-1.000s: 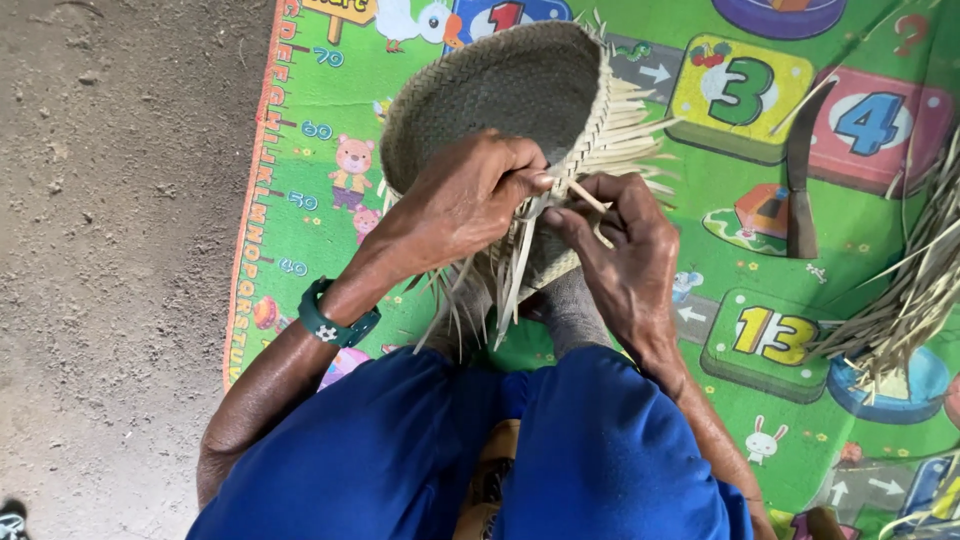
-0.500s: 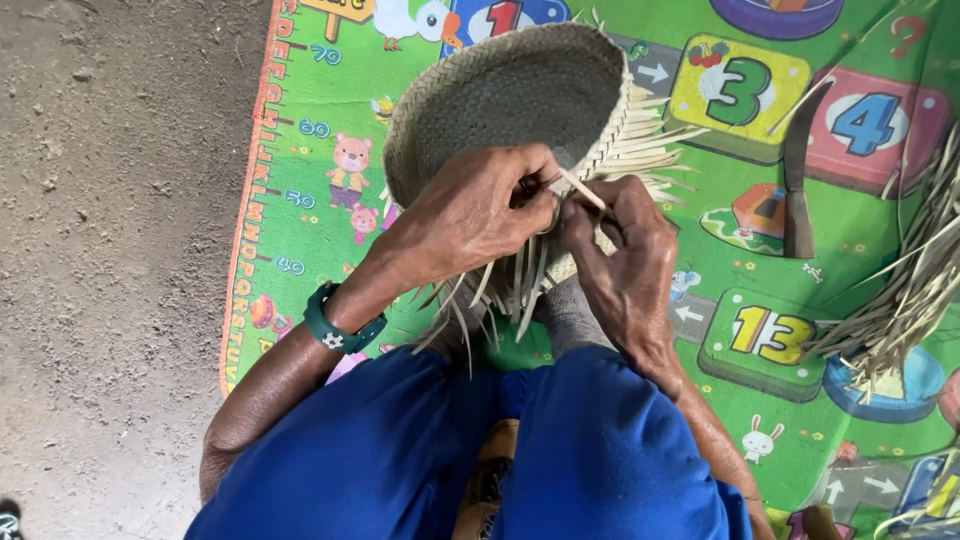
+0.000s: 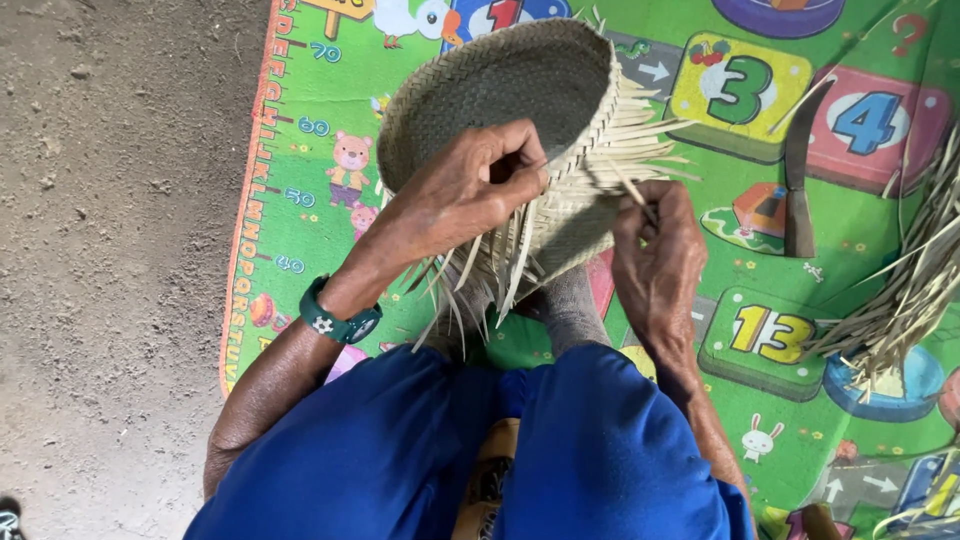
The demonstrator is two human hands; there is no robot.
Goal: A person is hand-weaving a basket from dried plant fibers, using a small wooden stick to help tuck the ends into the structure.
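My right hand (image 3: 655, 255) has slid off to three o'clock of the basket (image 3: 520, 110), pinching one strip (image 3: 632, 190), so that strand comes free for weaving. My left hand (image 3: 460, 195) stays clamped on the rim. The basket rests above my knees on a green mat (image 3: 850, 280) with coloured number tiles.

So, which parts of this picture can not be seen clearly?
- Head view: the left hand covers the basket rim where it grips.
- The right hand pinches a strip; its fingertips curl out of sight.
- The basket's underside is turned away.
- The loose strip bundle is cut off by the right edge.
- The knife: handle end unclear.
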